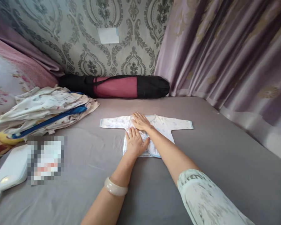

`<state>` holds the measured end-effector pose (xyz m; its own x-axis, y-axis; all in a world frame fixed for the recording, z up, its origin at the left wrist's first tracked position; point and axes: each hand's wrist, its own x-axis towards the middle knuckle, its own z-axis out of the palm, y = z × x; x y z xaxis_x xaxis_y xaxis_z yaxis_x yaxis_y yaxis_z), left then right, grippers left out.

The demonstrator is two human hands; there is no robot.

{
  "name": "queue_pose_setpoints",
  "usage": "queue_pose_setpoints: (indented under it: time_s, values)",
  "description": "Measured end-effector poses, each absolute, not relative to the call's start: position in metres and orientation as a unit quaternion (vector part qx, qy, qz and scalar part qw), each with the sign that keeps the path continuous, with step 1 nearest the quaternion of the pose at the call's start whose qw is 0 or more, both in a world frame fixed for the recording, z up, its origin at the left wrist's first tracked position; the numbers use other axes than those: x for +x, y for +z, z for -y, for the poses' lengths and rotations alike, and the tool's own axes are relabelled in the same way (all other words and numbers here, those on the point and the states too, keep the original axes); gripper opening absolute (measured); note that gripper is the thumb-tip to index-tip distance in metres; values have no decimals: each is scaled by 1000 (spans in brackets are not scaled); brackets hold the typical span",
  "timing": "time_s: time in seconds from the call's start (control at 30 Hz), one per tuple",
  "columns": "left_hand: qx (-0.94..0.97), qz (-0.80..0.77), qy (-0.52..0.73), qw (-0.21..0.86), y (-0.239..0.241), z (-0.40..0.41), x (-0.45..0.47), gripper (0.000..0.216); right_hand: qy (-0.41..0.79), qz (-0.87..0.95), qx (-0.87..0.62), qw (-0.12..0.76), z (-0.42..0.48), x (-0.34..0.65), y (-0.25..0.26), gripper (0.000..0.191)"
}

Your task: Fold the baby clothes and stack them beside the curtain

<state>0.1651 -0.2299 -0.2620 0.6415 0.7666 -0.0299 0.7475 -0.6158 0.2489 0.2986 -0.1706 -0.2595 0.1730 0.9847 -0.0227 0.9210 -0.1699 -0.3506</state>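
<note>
A small white baby shirt (164, 126) with light blue trim lies flat on the grey bed sheet, its two sleeves stretched out to the sides. My left hand (136, 143) rests on the shirt's front left part, palm down with the fingers spread. Just above it, my right hand (140, 121) lies flat near the collar on the left side. Both hands touch the cloth without gripping it. Parts of the shirt's front are hidden beneath the hands and the right forearm.
A pile of folded clothes (51, 103) sits at the left. In front of it are a white device (10, 168) with a cable and a blurred-out item (48, 161). A black and red rolled bag (114, 87) lies along the wall; purple curtains (201, 47) hang at the right.
</note>
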Motion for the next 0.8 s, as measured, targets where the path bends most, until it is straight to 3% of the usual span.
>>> queue_pose_setpoints:
  time_s: [0.1, 0.2, 0.4, 0.53, 0.8]
  values:
    - [891, -428, 26, 148, -257, 227, 165, 89, 173, 586, -758, 228, 174, 309, -246, 58]
    - [881, -437, 53, 175, -255, 225, 165, 87, 144, 536, -778, 295, 197, 324, -235, 60]
    - [893, -388, 161, 159, -256, 236, 170, 73, 62, 469, -863, 177, 273, 352, -245, 59]
    - [944, -281, 116, 127, -260, 245, 172, 68, 36, 457, -881, 114, 295, 359, -263, 62]
    - [958, -270, 27, 96, -262, 244, 170, 68, 0, 460, -878, 133, 297, 360, -274, 60]
